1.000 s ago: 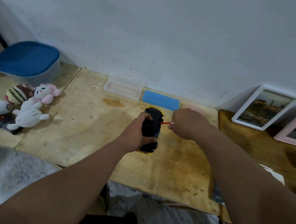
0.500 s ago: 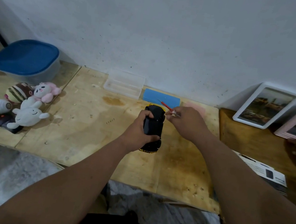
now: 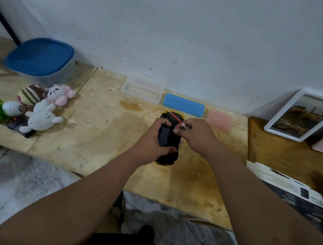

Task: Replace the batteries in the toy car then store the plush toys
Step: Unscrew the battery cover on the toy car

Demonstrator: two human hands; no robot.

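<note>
A black and yellow toy car (image 3: 169,138) lies upside down on the plywood table (image 3: 98,130), its dark underside up. My left hand (image 3: 154,142) grips the car from its left side. My right hand (image 3: 194,136) is just right of the car and pinches a small red-handled screwdriver (image 3: 175,118), whose shaft points up-left over the car's far end. At the far left lie the plush toys: a white rabbit (image 3: 41,118), a pink-eared white one (image 3: 59,93) and a striped brown one (image 3: 31,93).
A clear container with a blue lid (image 3: 40,60) stands behind the plush toys. A clear plastic case (image 3: 143,88), a blue case (image 3: 183,104) and a pink case (image 3: 219,119) line the wall. Picture frames (image 3: 301,117) lean at the right; a printed box (image 3: 295,191) lies near the right edge.
My right hand has swung the screwdriver from pointing sideways at the car to pointing up-left over its far end. My left hand has kept its grip on the car.
</note>
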